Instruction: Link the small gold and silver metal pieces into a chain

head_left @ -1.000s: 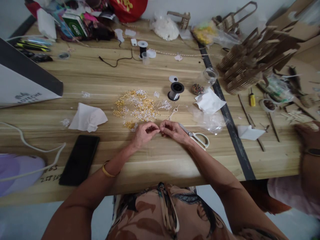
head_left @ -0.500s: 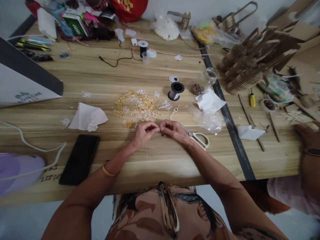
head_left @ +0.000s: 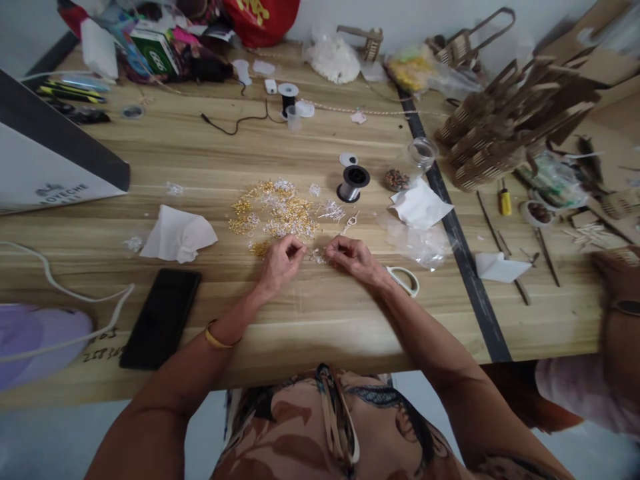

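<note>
My left hand is closed in a pinch at the near edge of a spread of small gold and silver metal findings. Whatever its fingertips hold is too small to make out. My right hand also pinches, a short gap to the right, and its contents cannot be made out either. Between the fingertips a small cluster of silvery pieces lies on the wooden table. Partly under my right hand are scissors, with a pale handle showing. Silver pins lie just beyond the hands.
A spool of silver wire, a tipped jar of beads and white paper lie ahead. To the left are a phone and crumpled tissue. Small woven baskets stand right, near another person's hand.
My hands have moved apart from their near-touching pinch, the left one going left and slightly away from me. The silvery cluster between them now shows.
</note>
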`<state>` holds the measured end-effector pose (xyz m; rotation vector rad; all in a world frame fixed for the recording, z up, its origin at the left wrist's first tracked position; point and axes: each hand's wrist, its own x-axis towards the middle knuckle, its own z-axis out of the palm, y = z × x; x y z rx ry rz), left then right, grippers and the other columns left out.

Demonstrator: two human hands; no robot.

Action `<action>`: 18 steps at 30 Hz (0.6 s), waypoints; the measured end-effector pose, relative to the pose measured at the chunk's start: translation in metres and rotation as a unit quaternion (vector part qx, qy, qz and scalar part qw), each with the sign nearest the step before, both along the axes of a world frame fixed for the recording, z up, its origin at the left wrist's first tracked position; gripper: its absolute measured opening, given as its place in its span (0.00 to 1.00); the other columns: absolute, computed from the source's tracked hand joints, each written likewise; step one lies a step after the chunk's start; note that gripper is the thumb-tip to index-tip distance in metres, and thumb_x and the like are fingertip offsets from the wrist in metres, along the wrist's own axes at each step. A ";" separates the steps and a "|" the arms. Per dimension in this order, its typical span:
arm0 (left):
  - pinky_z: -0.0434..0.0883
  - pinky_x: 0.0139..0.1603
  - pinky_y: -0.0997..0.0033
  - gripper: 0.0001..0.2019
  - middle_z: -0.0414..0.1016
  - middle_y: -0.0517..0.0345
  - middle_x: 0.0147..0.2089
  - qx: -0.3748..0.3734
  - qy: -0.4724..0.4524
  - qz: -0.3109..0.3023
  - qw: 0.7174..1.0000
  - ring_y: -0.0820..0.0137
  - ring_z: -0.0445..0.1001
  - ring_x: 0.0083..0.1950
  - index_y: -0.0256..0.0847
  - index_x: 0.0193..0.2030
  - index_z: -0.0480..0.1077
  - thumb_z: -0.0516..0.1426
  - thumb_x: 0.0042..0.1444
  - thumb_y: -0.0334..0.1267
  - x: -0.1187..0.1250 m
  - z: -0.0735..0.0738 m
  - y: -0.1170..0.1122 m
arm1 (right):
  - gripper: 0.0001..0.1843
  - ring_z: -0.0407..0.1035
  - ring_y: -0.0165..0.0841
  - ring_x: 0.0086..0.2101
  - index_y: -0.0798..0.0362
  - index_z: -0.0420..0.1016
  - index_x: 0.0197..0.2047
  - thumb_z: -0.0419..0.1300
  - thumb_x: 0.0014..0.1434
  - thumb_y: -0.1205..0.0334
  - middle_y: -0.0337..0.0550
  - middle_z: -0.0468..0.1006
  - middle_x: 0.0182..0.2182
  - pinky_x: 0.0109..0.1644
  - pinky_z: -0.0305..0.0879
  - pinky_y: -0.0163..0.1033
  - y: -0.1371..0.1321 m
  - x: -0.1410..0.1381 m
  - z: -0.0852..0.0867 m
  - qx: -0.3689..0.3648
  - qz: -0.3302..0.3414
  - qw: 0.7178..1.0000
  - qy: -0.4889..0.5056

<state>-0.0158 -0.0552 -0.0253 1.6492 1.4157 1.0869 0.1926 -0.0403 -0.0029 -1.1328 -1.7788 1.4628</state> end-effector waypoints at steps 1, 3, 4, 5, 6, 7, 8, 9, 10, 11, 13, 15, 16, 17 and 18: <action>0.66 0.30 0.74 0.03 0.73 0.60 0.27 -0.003 -0.005 0.004 1.000 0.73 0.70 0.28 0.39 0.29 0.68 0.58 0.52 0.33 -0.001 0.000 0.000 | 0.15 0.61 0.25 0.24 0.56 0.69 0.33 0.58 0.59 0.50 0.36 0.68 0.24 0.29 0.57 0.33 0.001 0.001 -0.001 0.003 0.002 1.000 -0.009; 0.67 0.30 0.73 0.04 0.73 0.60 0.27 -0.010 -0.034 0.006 0.999 0.73 0.70 0.28 0.39 0.29 0.68 0.59 0.52 0.36 -0.001 -0.001 0.001 | 0.15 0.61 0.25 0.24 0.56 0.69 0.34 0.58 0.59 0.51 0.36 0.68 0.24 0.28 0.57 0.33 0.001 0.001 -0.004 0.002 0.003 1.000 -0.022; 0.67 0.31 0.73 0.05 0.73 0.59 0.28 -0.013 -0.054 0.002 0.998 0.73 0.70 0.29 0.39 0.30 0.68 0.59 0.52 0.37 -0.001 -0.001 0.001 | 0.15 0.61 0.25 0.24 0.56 0.69 0.34 0.58 0.59 0.51 0.36 0.68 0.24 0.28 0.57 0.33 0.001 0.001 -0.005 0.002 0.002 1.000 -0.028; 0.68 0.33 0.73 0.06 0.73 0.59 0.29 -0.016 -0.076 -0.003 0.997 0.72 0.71 0.30 0.38 0.31 0.69 0.59 0.53 0.38 -0.001 0.000 0.001 | 0.15 0.61 0.25 0.24 0.56 0.69 0.34 0.58 0.59 0.51 0.37 0.69 0.25 0.28 0.57 0.33 0.001 0.001 -0.006 0.004 0.000 0.999 -0.036; 0.68 0.34 0.73 0.07 0.74 0.58 0.29 -0.021 -0.098 -0.010 0.995 0.72 0.71 0.31 0.38 0.31 0.69 0.59 0.53 0.39 0.000 0.001 0.001 | 0.15 0.61 0.26 0.24 0.56 0.70 0.34 0.58 0.59 0.51 0.37 0.69 0.25 0.28 0.57 0.33 0.001 0.001 -0.006 0.009 -0.001 0.999 -0.043; 0.69 0.35 0.72 0.08 0.75 0.57 0.31 -0.029 -0.120 -0.017 0.992 0.72 0.72 0.32 0.38 0.31 0.69 0.60 0.53 0.40 0.000 0.002 0.001 | 0.15 0.61 0.26 0.25 0.56 0.70 0.34 0.58 0.59 0.51 0.37 0.69 0.25 0.28 0.57 0.33 0.001 0.001 -0.007 0.016 -0.001 0.999 -0.051; 0.69 0.36 0.72 0.08 0.76 0.56 0.32 -0.041 -0.142 -0.022 0.989 0.72 0.72 0.33 0.37 0.31 0.69 0.60 0.53 0.40 0.001 0.004 0.001 | 0.15 0.61 0.26 0.25 0.56 0.71 0.35 0.58 0.59 0.51 0.38 0.70 0.26 0.29 0.57 0.33 0.000 0.001 -0.006 0.024 0.000 0.998 -0.057; 0.70 0.37 0.72 0.09 0.77 0.55 0.33 -0.055 -0.167 -0.025 0.984 0.72 0.73 0.34 0.37 0.31 0.69 0.60 0.52 0.41 0.001 0.005 0.001 | 0.15 0.62 0.26 0.26 0.57 0.72 0.35 0.58 0.59 0.51 0.39 0.70 0.27 0.29 0.57 0.33 0.000 0.001 -0.006 0.031 0.002 0.998 -0.061; 0.70 0.37 0.72 0.09 0.77 0.54 0.35 -0.070 -0.193 -0.027 0.978 0.73 0.73 0.34 0.37 0.31 0.69 0.61 0.52 0.41 0.002 0.007 0.000 | 0.15 0.62 0.26 0.26 0.57 0.73 0.35 0.57 0.59 0.51 0.39 0.71 0.27 0.29 0.57 0.33 0.000 0.000 -0.006 0.036 0.006 0.997 -0.064; 0.70 0.37 0.72 0.09 0.78 0.53 0.36 -0.084 -0.218 -0.028 0.972 0.73 0.73 0.34 0.36 0.32 0.69 0.61 0.51 0.41 0.002 0.009 0.000 | 0.16 0.62 0.27 0.27 0.57 0.73 0.36 0.57 0.60 0.51 0.40 0.71 0.28 0.30 0.58 0.33 0.000 0.000 -0.006 0.039 0.010 0.997 -0.064; 0.71 0.36 0.72 0.09 0.79 0.52 0.39 -0.104 -0.263 -0.037 0.958 0.74 0.73 0.33 0.36 0.32 0.69 0.62 0.51 0.40 0.003 0.011 -0.002 | 0.17 0.62 0.27 0.27 0.57 0.74 0.35 0.57 0.60 0.51 0.41 0.71 0.28 0.30 0.58 0.33 0.000 0.001 -0.005 0.041 0.012 0.997 -0.058; 0.71 0.37 0.71 0.09 0.79 0.51 0.39 -0.115 -0.294 -0.056 0.947 0.74 0.73 0.33 0.36 0.31 0.69 0.62 0.51 0.39 0.003 0.012 -0.003 | 0.17 0.61 0.27 0.27 0.57 0.74 0.35 0.57 0.60 0.50 0.40 0.71 0.27 0.29 0.58 0.33 0.001 0.001 -0.006 0.035 0.014 0.998 -0.049; 0.72 0.37 0.71 0.08 0.80 0.51 0.39 -0.118 -0.304 -0.068 0.943 0.74 0.74 0.33 0.36 0.31 0.69 0.62 0.51 0.38 0.003 0.012 -0.003 | 0.17 0.61 0.26 0.26 0.57 0.74 0.34 0.57 0.60 0.49 0.39 0.71 0.27 0.29 0.57 0.33 0.001 0.001 -0.006 0.029 0.015 0.998 -0.045; 0.72 0.37 0.71 0.08 0.80 0.51 0.39 -0.121 -0.312 -0.077 0.939 0.74 0.74 0.33 0.36 0.31 0.69 0.62 0.51 0.37 0.003 0.012 -0.003 | 0.18 0.61 0.26 0.25 0.57 0.74 0.34 0.57 0.60 0.49 0.38 0.70 0.26 0.29 0.57 0.33 0.002 0.001 -0.006 0.023 0.017 0.999 -0.041; 0.72 0.37 0.71 0.07 0.80 0.52 0.38 -0.123 -0.319 -0.086 0.936 0.74 0.74 0.33 0.36 0.31 0.69 0.62 0.51 0.37 0.003 0.012 -0.003 | 0.18 0.61 0.26 0.25 0.57 0.73 0.35 0.57 0.60 0.49 0.38 0.70 0.25 0.28 0.57 0.33 0.002 0.001 -0.006 0.016 0.020 0.999 -0.038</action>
